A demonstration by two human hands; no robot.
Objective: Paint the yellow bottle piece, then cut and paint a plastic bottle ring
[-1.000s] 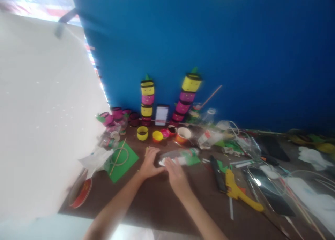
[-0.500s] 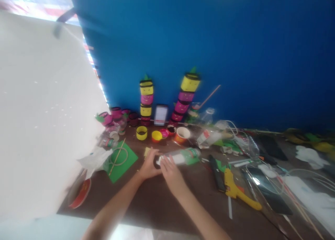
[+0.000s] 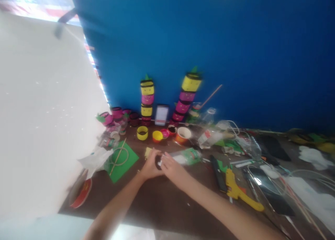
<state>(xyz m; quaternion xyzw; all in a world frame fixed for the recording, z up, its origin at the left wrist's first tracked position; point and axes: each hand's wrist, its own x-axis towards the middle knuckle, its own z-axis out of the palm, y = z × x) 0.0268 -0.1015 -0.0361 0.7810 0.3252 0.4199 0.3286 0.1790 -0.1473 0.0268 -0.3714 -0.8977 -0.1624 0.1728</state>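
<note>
My left hand [image 3: 151, 166] curls round a small round piece [image 3: 158, 160] that looks dark with a white edge. Blur and fingers hide most of it. The fingers of my right hand [image 3: 170, 166] are bent together against the same piece, facing the left hand. Just behind my right hand a clear plastic bottle [image 3: 187, 157] with a green label lies on its side. A small yellow piece [image 3: 148, 152] is beside my left fingertips. Further back stand a yellow ring [image 3: 142, 133] with black edges and a yellow-and-orange cup [image 3: 157, 136].
On the left lies a green sheet [image 3: 128, 166] with a stick and hoop. A yellow glue gun [image 3: 239, 191], a dark phone-like slab [image 3: 272, 191] and cables crowd the right. Two decorated stacks [image 3: 147, 100] rise at the blue wall. A paper cup [image 3: 183, 135] stands in front.
My right hand has turned, its forearm swinging out to the right and lying lower across the table. The left hand stays almost in place round the small piece.
</note>
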